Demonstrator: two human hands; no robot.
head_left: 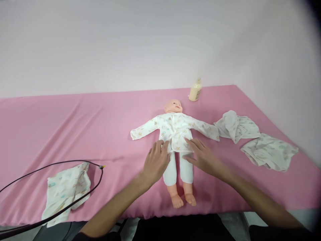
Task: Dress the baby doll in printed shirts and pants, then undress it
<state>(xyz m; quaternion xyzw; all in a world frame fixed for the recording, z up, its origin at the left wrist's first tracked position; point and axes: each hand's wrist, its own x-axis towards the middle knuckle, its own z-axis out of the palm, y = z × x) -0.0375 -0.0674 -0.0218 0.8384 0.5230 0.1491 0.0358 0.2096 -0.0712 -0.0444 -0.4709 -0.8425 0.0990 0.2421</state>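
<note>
A baby doll [173, 106] lies on its back, head toward the wall, with its sleeved arms spread to both sides. It wears a white printed shirt [175, 125] and white pants [170, 172]; its bare feet point toward me. My left hand [156, 161] rests at the shirt's lower left edge, fingers bent and a little apart over the hem. On the other side, my right hand [203, 157] has its fingertips at the lower right of the shirt, with thumb and forefinger apart. Neither hand visibly grips the cloth, though the left fingertips are partly hidden.
A pink sheet [112, 117] covers the table. A pump bottle [195, 91] stands beyond the doll's head. Two crumpled printed garments [247, 129] lie at right. At front left, a folded printed cloth [64, 185] sits under a looping black cable [95, 192]. A pale wall [125, 47] rises behind.
</note>
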